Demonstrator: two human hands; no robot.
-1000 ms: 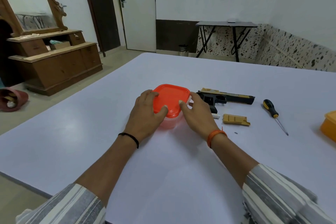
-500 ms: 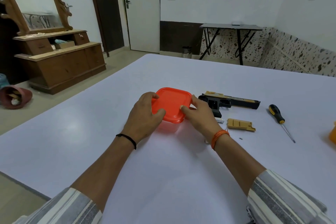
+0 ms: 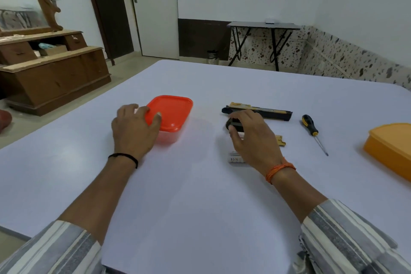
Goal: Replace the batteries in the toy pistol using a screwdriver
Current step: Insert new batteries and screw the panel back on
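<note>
From the head view, two hands work over one pale counter (image 3: 200, 184). The left hand (image 3: 133, 131) rests on the near left corner of one red lidded box (image 3: 170, 112), thumb and fingers curled over the lid's edge. The right hand (image 3: 253, 138) reaches down over the grip of the one toy pistol (image 3: 262, 111), which lies on its side right of the red box with its black-and-gold barrel pointing right; the fingers are bent around the dark grip, though whether they truly clasp it I cannot tell. Just near that hand lies one white battery (image 3: 236, 159), partly under the wrist. One gold cover piece (image 3: 281, 140) peeks out to the right of the hand. One screwdriver (image 3: 312, 131) with a black-and-yellow handle lies further right, apart from the pistol, tip toward the near side. One orange box (image 3: 391, 149) sits at the right edge. Each wrist carries one band.
</note>
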